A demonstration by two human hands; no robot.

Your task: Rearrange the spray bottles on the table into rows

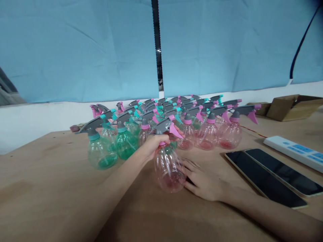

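My left hand point(156, 142) is wrapped round the neck of a clear pink spray bottle point(169, 168), just under its grey and pink trigger head. The bottle is nearly upright, with its nozzle toward the right. Low beside its base lies my right hand point(204, 181), palm down with the fingers stretched toward the bottle. Some of those fingertips are partly behind the clear plastic, and I cannot tell whether they touch it. Nearest on the left are a pale green spray bottle point(101, 153) and a darker green one point(126, 143); a pink spray bottle point(207, 132) stands on the right.
Several more green and pink spray bottles crowd together behind on the wooden table point(50, 181). Two dark phones point(262, 178) lie at the right, near a white power strip point(297, 150). An open cardboard box point(285, 109) sits at the back right, before a blue cloth point(101, 50).
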